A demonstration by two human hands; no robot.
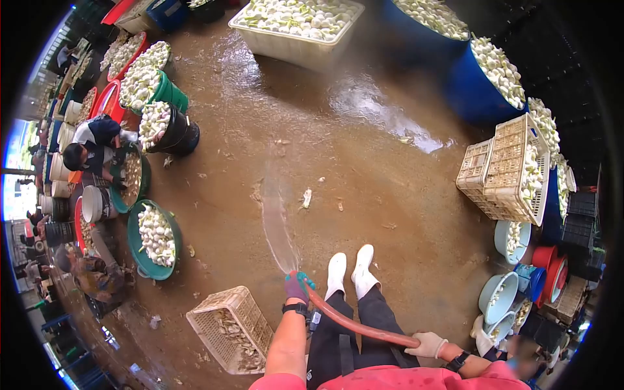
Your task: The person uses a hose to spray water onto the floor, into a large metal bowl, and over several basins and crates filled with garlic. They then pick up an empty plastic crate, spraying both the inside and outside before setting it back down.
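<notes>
My left hand [296,286], in a purple and teal glove, is closed round the front end of a red-brown hose [354,324]. A stream of water [277,231] leaves that end and falls on the wet floor ahead. Further back along the hose, my right hand [427,344] in a whitish glove grips it near my right hip. The hose crosses in front of my dark trousers. Just beyond are my white boots [336,270], standing on the floor. A beige plastic crate [201,318] with scraps inside lies tilted to the left of my left arm.
Scraps lie on the brown wet floor [390,188]. Ahead stands a white tub [286,49] of white garlic-like bulbs. Blue barrels [481,84] and stacked crates [497,172] line the right. At left, green basins [134,237] and buckets stand near two seated people [94,143].
</notes>
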